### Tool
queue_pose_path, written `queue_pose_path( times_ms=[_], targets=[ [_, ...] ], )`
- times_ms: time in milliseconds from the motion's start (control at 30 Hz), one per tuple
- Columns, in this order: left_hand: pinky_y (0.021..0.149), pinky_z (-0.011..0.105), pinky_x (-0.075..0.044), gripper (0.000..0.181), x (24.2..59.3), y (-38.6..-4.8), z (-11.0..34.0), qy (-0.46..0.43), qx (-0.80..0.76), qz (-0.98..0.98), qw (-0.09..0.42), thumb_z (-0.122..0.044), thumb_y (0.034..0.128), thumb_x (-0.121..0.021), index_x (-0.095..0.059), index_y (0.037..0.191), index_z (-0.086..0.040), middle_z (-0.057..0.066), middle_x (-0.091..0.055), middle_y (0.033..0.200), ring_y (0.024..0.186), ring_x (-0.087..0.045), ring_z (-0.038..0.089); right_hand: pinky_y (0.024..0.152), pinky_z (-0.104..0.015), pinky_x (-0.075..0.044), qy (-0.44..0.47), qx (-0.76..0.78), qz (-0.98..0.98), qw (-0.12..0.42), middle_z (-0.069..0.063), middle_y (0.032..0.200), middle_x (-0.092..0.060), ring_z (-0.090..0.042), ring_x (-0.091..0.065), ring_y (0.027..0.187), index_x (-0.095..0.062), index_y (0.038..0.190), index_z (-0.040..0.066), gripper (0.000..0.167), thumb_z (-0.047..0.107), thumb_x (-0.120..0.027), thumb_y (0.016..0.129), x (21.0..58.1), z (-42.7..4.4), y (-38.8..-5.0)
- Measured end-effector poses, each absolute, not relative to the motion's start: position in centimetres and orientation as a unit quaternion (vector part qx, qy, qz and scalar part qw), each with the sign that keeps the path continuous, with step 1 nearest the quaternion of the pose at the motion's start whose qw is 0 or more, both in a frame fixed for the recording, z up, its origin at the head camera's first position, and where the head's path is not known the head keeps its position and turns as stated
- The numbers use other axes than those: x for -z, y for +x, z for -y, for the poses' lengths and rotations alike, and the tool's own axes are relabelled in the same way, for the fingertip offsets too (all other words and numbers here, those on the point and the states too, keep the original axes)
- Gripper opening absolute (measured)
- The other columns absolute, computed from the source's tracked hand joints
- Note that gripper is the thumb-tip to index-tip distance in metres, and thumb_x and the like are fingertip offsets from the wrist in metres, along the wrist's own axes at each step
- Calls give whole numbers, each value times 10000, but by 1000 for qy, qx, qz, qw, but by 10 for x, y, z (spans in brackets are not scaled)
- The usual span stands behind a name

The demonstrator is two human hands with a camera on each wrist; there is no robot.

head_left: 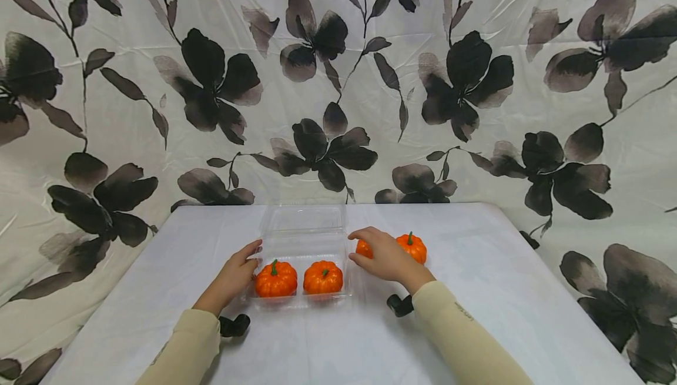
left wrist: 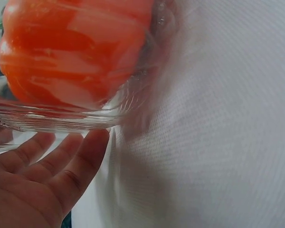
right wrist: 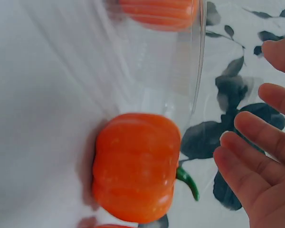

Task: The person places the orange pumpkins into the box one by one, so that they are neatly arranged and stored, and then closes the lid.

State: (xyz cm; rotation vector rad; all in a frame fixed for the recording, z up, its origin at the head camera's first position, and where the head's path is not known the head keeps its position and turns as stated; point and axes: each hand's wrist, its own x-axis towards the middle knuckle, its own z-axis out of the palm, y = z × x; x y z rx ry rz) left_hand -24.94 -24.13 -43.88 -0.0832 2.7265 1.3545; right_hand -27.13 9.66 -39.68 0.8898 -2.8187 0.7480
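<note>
A clear plastic clamshell box [head_left: 304, 248] lies with its lid raised at the back. In its front part sit two small orange pumpkins, a left one [head_left: 276, 279] with a green stem and a right one [head_left: 323, 278]. My left hand [head_left: 236, 273] is at the box's left side; in the left wrist view its nearly straight fingertips [left wrist: 96, 142] touch the clear wall. Right of the box, my right hand [head_left: 383, 255] hovers with fingers apart and nothing in its grasp. Beside it are two more pumpkins, one [head_left: 364, 248] partly hidden by the hand, the other [head_left: 412, 248] farther right.
The white-covered table [head_left: 465, 314] bears the box and pumpkins. Behind it hangs a white cloth [head_left: 391, 156] printed with dark flowers. Each wrist carries a small black camera, as on the left [head_left: 234, 325].
</note>
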Motion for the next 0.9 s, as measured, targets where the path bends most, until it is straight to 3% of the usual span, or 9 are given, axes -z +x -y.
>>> queue_pose_path(
  times_ms=[200, 433, 800, 900],
  targets=[
    [999, 491, -489, 568, 439, -249, 241, -23, -439, -897, 44, -168, 995, -371, -230, 1541, -98, 222, -332, 1538, 1266, -486, 401, 1038, -441, -464, 274, -251, 927, 55, -1, 1307, -593, -231, -560, 1210, -596, 1269, 199, 396, 355, -638, 907, 397, -107, -272],
    [801, 327, -529, 551, 439, -249, 243, 4, -448, -894, 28, -109, 983, -377, -265, 1517, -28, 262, -357, 1507, 1159, -535, 368, 1062, -453, -441, 257, -250, 932, 55, -9, 1327, -584, -243, -542, 1244, -597, 1272, 180, 396, 345, -632, 913, 399, -118, -274],
    [885, 387, -532, 556, 439, -248, 243, -4, -443, -896, 34, -121, 990, -360, -246, 1530, -59, 246, -345, 1522, 1261, -488, 408, 1041, -480, -453, 221, -264, 936, 70, -5, 1292, -598, -238, -548, 1223, -613, 1249, 166, 401, 354, -657, 898, 404, -135, -274],
    [886, 386, -530, 554, 439, -248, 243, -2, -442, -896, 33, -120, 990, -361, -250, 1529, -56, 248, -348, 1520, 1262, -487, 409, 1014, -465, -468, 218, -260, 937, 82, -16, 1290, -598, -245, -581, 1109, -610, 1253, 151, 407, 341, -657, 896, 404, -140, -275]
  ],
)
